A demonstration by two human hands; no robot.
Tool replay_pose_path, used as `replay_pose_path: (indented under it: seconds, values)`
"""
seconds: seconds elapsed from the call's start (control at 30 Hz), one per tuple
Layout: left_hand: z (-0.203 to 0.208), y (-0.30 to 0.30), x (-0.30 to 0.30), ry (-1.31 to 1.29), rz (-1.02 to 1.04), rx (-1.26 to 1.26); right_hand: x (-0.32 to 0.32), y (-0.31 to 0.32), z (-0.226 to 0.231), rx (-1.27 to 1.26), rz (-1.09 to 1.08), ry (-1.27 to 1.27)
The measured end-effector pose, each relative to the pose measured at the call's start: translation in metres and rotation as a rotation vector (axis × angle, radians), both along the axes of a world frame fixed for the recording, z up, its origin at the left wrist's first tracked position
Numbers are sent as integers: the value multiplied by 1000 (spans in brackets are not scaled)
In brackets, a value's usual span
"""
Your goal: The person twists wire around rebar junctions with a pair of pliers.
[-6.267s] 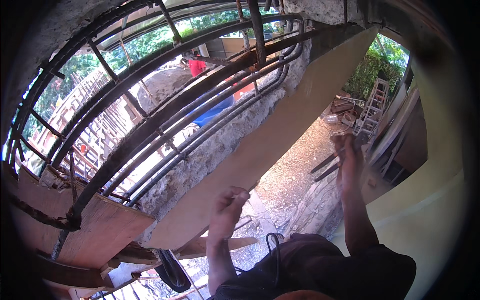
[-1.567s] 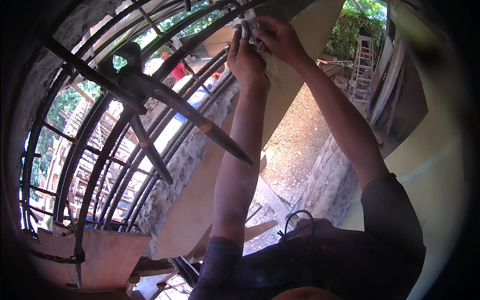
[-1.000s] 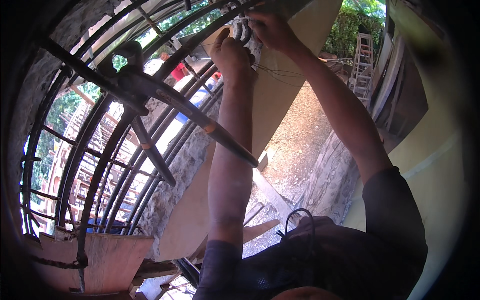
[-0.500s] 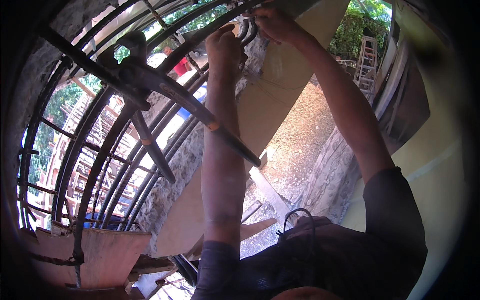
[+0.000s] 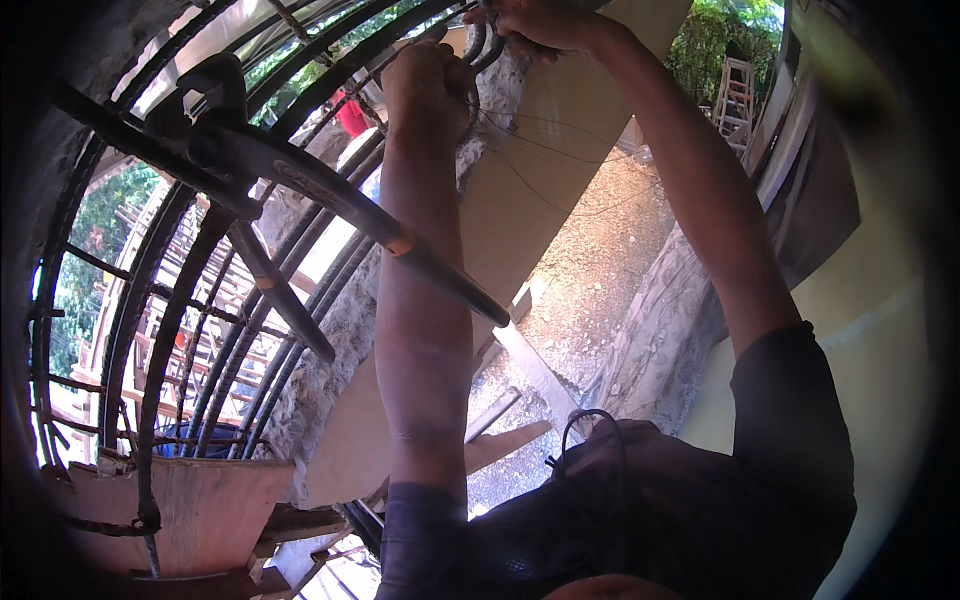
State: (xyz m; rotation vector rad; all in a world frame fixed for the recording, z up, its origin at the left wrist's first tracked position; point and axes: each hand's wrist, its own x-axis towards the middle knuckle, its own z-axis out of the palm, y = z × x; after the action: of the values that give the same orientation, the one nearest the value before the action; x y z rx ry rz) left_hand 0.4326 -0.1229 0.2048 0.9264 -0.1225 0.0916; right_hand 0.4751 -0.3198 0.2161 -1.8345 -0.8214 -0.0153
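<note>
At the top of the head view my left hand (image 5: 425,88) is closed in a fist beside the bent dark steel bars. Thin wire (image 5: 545,195) trails rightward from it across the pale board. My right hand (image 5: 540,25) is up at the bar ends, its fingers curled in. What those fingers grip is hidden. A pair of dark end-cutting nippers (image 5: 345,205) with orange bands on the handles hangs over a rebar (image 5: 105,120), handles spread, left of my left forearm. Neither hand touches the nippers.
Curved rebars (image 5: 150,270) form a cage at the left, against rough concrete (image 5: 335,345). A pale board (image 5: 540,165) slants behind my arms. Gravel (image 5: 600,250) lies below, and a ladder (image 5: 735,105) stands at the far right. Someone in red (image 5: 350,115) is beyond the bars.
Both hands appear shifted left and slightly up, and the bars and nippers have slid left in the picture too. The thin wire now spreads wider across the board.
</note>
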Motion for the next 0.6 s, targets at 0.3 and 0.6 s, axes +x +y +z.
replay_pose_path:
  seconds: [0.3, 0.6]
  values:
    - [-23, -32, -4, -536, 641, 1163, -9, 5, 2, 50, -182, -22]
    - [-3, -44, -39, -421, 862, 1577, -12, 3, 6, -13, -191, 85]
